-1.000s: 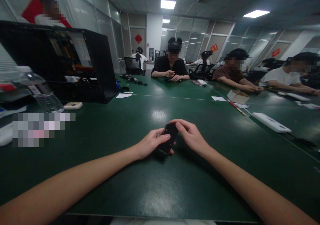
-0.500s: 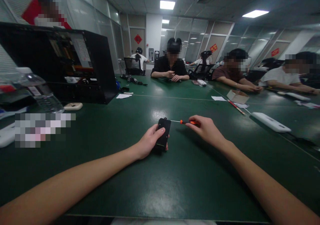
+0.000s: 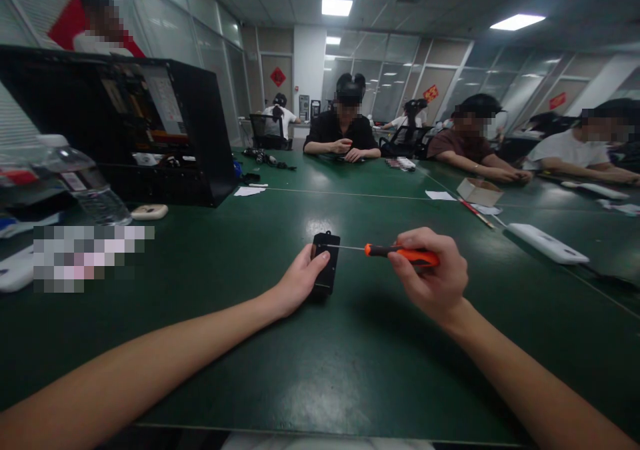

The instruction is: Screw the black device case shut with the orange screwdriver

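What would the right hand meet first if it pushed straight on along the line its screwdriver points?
The right hand holds an orange screwdriver pointing leftward; its tip already seems to reach the small black box that the left hand steadies.

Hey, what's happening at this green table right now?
A person's left hand steadies a small black device on the green table. Their right hand holds an orange-handled screwdriver, its tip at the device's top edge. Other people sit across the table at their own work.
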The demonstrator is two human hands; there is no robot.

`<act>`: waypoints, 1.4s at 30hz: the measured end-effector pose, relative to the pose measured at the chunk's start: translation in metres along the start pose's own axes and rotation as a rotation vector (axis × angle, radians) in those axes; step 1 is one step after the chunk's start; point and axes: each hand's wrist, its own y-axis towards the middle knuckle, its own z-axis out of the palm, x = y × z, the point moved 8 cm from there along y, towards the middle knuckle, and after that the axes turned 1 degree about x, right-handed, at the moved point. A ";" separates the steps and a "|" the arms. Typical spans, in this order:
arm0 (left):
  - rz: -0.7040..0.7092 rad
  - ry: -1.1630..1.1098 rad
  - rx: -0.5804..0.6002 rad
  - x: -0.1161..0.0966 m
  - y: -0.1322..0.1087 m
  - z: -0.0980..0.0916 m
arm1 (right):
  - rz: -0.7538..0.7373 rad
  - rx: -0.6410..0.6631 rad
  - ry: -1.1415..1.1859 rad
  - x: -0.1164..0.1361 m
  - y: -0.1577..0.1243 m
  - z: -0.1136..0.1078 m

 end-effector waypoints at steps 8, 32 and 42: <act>0.017 0.034 0.001 -0.002 -0.002 0.001 | -0.026 0.075 -0.034 0.007 0.002 0.008; 0.040 0.134 -0.108 -0.003 0.010 -0.007 | -0.251 0.253 -0.185 0.029 0.011 0.024; 0.088 0.083 -0.157 0.004 0.095 -0.021 | -0.052 0.385 -0.356 -0.041 0.067 0.059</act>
